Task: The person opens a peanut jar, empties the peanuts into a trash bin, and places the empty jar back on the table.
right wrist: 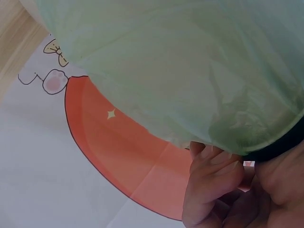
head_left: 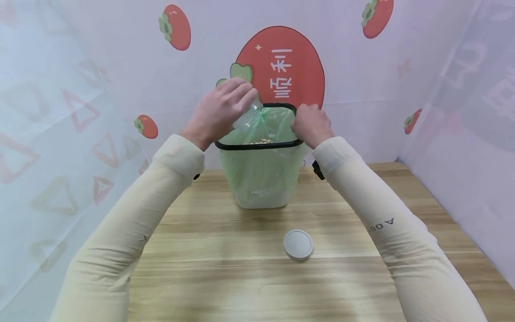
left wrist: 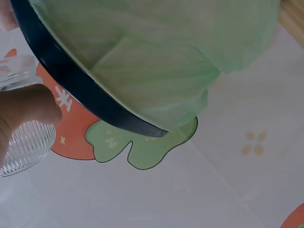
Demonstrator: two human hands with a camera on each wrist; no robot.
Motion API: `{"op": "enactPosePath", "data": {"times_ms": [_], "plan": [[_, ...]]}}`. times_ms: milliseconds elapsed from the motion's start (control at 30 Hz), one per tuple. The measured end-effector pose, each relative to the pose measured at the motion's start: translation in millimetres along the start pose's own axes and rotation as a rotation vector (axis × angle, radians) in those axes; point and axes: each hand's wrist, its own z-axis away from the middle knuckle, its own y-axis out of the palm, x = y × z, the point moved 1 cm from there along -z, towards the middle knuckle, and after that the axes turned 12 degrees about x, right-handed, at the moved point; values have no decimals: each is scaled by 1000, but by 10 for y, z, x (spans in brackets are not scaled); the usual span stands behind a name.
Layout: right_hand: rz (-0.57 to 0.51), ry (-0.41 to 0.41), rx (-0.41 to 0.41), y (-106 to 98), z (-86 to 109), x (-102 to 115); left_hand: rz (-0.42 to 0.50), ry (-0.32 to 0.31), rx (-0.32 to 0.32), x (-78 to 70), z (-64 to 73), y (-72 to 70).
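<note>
My left hand (head_left: 225, 107) holds a clear, ribbed jar (head_left: 248, 117) tilted over the mouth of a trash bin (head_left: 262, 201). In the left wrist view, the thumb lies across the side of the jar (left wrist: 29, 147). A translucent green bag (head_left: 261, 167) lines the bin and hangs over its outside, under a black rim ring (head_left: 257, 146). Small beige pieces (head_left: 263, 141) show inside, just behind the front rim. My right hand (head_left: 311, 123) grips the bin's right rim, its fingers (right wrist: 209, 185) curled below the ring against the bag.
A round, pale grey lid (head_left: 298, 245) lies flat on the wooden table (head_left: 209, 277), nearer to me than the bin. Behind the bin hangs a white cloth (head_left: 354, 76) printed with red persimmons, and similar sheets close off the left and right sides.
</note>
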Motion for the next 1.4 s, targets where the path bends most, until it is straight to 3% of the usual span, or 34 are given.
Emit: {"op": "enactPosePath", "data": {"times_ms": [167,400,567,700,900,1067,1233,1400], "plan": [[-12,0,6,2,9,-16,120,-117,28,-29,17,-39],[-18,-7,12,-10,19,-9,225,-224,21,-40,70,-94],[-13,-15,16,-5,9,1,318,-370,33,-45,153,-127],[-15,-23,23,-3,8,-11,400,-481,8,-67,207,-116],[-22,-10,24,-3,-4,-21,510,-566,-45,-110,252,-114],[-33,-13,32,-16,-8,-20,708,-684,-108,-171,341,-169],[-40,-15,33,-20,-7,-19,894,-723,-142,-243,456,-228],[-48,-14,34,-22,0,-27,1000,-753,-169,-341,589,-289]]}}
